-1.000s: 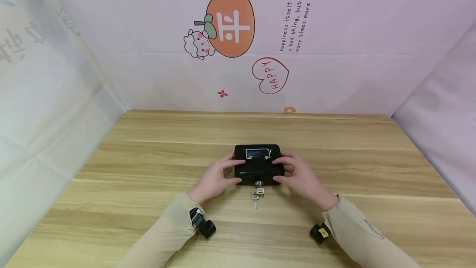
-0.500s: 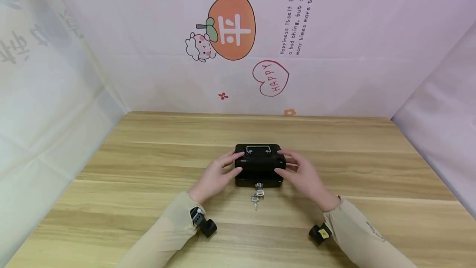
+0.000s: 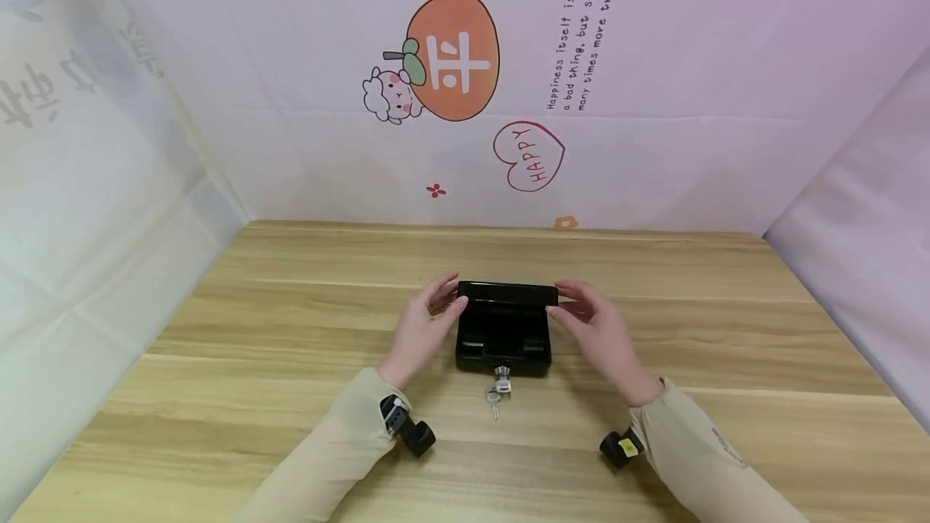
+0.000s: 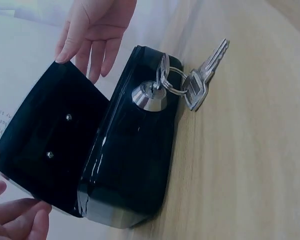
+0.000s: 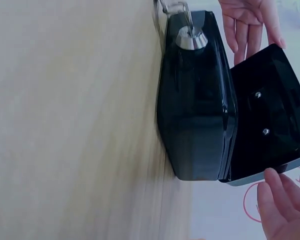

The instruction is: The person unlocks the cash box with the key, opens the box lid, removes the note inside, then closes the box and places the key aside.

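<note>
A black cash box (image 3: 504, 357) stands on the table with its lid (image 3: 507, 294) raised. Its inside is dark in the head view. Two bolt ends show on the lid's inner face in both wrist views. My left hand (image 3: 421, 332) holds the lid's left end, thumb at the front edge and fingers behind. At the opposite end, my right hand (image 3: 601, 335) grips the lid in the same way. From the lock (image 4: 150, 96) on the front wall juts a key, and a second key (image 4: 204, 77) hangs from its ring onto the table.
Beneath the box lies a wood-grain table (image 3: 305, 329). White printed cloth (image 3: 327, 160) rises behind its back edge and along both sides. A black wrist camera (image 3: 417, 436) sits by the left sleeve, another (image 3: 617, 449) by the right.
The lid has swung up and back from closed, both hands rising with it. The lid's handle, visible earlier, is now hidden. Box and keys appear slightly lower in the head view.
</note>
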### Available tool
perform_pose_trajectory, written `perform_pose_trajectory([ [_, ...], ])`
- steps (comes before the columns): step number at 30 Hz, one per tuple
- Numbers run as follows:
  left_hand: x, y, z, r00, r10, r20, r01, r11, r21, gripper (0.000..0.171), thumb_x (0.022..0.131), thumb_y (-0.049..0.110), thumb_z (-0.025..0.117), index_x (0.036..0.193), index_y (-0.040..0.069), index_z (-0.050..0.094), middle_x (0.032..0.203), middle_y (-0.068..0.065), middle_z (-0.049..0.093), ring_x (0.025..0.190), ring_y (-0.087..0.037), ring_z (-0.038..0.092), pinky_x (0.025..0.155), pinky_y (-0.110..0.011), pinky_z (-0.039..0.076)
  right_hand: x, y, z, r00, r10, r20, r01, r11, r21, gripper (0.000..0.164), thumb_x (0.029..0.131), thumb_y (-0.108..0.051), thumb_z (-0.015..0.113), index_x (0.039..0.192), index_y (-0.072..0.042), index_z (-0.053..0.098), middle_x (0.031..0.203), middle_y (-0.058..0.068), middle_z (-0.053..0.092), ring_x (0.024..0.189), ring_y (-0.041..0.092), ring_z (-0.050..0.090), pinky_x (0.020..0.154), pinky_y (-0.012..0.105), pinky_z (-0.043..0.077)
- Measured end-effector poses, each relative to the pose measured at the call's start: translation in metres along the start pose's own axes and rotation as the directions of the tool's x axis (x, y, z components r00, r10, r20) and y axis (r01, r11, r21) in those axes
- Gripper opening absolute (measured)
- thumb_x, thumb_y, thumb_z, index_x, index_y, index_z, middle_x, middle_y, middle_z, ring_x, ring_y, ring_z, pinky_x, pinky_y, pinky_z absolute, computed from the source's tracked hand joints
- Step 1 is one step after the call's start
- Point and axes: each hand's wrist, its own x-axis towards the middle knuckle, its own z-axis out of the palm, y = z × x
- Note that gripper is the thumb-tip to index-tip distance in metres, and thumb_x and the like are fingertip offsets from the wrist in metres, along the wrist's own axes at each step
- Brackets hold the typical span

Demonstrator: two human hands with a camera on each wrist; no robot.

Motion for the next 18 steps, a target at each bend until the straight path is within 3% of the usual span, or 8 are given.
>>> perform_pose_trajectory([
  [7,0.003,-0.005,-0.002,0.998,0.054,0.033,-0.053,0.998,-0.043,0.037,0.094,0.004,0.055,0.130,-0.004,0.050,0.130,-0.023,0.056,0.121,-0.033,0.054,0.101,-0.042,0.045,0.010,0.005,-0.002,0.999,0.014,-0.040,-0.015,1.000,-0.024,0.037,0.091,-0.016,0.064,0.124,0.001,0.060,0.119,0.019,0.063,0.104,0.030,0.062,0.076,0.010,0.047],
  [15,0.007,-0.007,-0.009,0.984,0.084,0.154,-0.078,0.996,-0.041,0.060,0.088,-0.006,0.056,0.143,-0.003,0.035,0.146,-0.019,0.041,0.130,-0.033,0.044,0.107,-0.041,0.039,0.023,0.001,-0.001,0.998,0.053,-0.040,-0.055,0.997,-0.055,0.041,0.095,-0.025,0.058,0.129,-0.001,0.056,0.121,0.018,0.063,0.106,0.027,0.061,0.085,0.024,0.050],
  [18,0.009,-0.008,-0.010,0.977,0.097,0.191,-0.086,0.994,-0.067,0.063,0.088,-0.007,0.056,0.145,-0.002,0.031,0.148,-0.019,0.036,0.133,-0.033,0.041,0.109,-0.043,0.036,0.027,0.001,-0.001,0.996,0.081,-0.024,-0.081,0.996,-0.020,0.044,0.097,-0.027,0.054,0.133,-0.001,0.052,0.125,0.020,0.060,0.108,0.030,0.060,0.085,0.021,0.050],
])
